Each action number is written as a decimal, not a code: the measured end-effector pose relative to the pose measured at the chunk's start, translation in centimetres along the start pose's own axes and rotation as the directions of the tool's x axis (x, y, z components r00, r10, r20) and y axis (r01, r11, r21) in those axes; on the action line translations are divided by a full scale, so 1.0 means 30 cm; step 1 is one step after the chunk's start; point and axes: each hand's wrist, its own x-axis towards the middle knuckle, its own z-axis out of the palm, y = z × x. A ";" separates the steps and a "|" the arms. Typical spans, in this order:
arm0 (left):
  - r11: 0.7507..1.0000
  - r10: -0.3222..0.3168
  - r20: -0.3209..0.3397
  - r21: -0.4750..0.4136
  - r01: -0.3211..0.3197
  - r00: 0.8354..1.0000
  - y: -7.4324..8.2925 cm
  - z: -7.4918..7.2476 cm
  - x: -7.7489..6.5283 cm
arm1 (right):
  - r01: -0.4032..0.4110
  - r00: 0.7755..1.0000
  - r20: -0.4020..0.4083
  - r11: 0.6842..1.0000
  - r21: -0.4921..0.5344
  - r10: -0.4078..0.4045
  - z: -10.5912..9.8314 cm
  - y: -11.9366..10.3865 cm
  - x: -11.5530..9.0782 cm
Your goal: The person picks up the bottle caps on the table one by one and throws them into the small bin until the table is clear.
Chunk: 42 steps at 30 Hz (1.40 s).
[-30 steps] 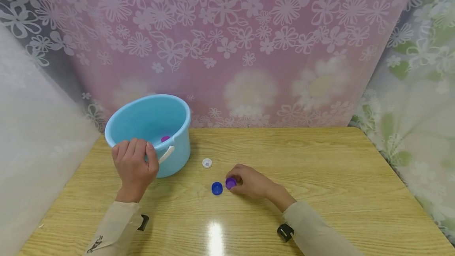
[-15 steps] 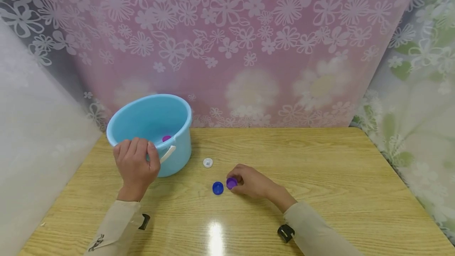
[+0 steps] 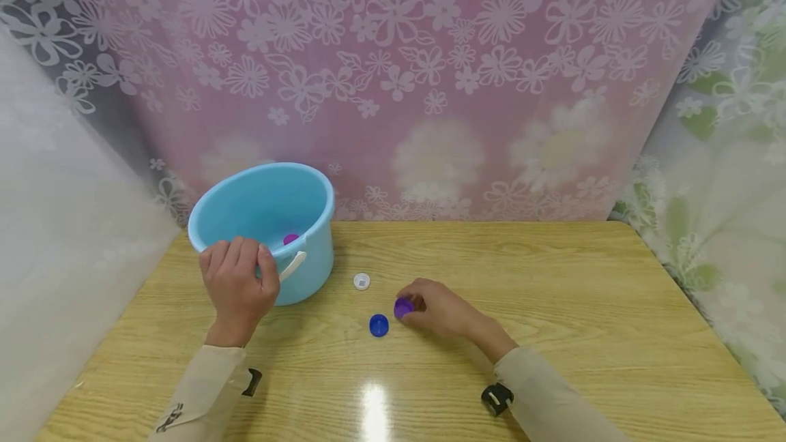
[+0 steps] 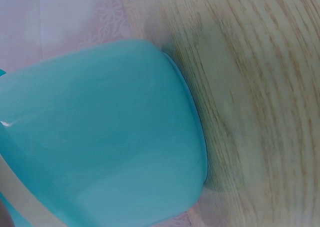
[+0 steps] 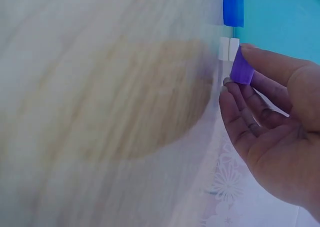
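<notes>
Purple plastic bottle cap (image 3: pixel 403 307) is pinched in the right hand (image 3: pixel 443 310), just off the wooden table (image 3: pixel 552 305). Near the far left corner, the left hand (image 3: pixel 238 285) grips the rim of the light blue plastic bucket (image 3: pixel 270 210), which holds 1 magenta cap (image 3: pixel 290 239).

Both hands curled: left hand (image 3: pixel 238 280) gripping, right hand (image 3: pixel 437 308) pinching.
</notes>
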 end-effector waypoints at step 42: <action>1.000 0.014 0.027 0.011 -0.015 1.000 -0.004 -0.006 0.001 | 0.169 0.913 -0.402 0.963 0.212 -0.072 -0.251 -0.313 0.306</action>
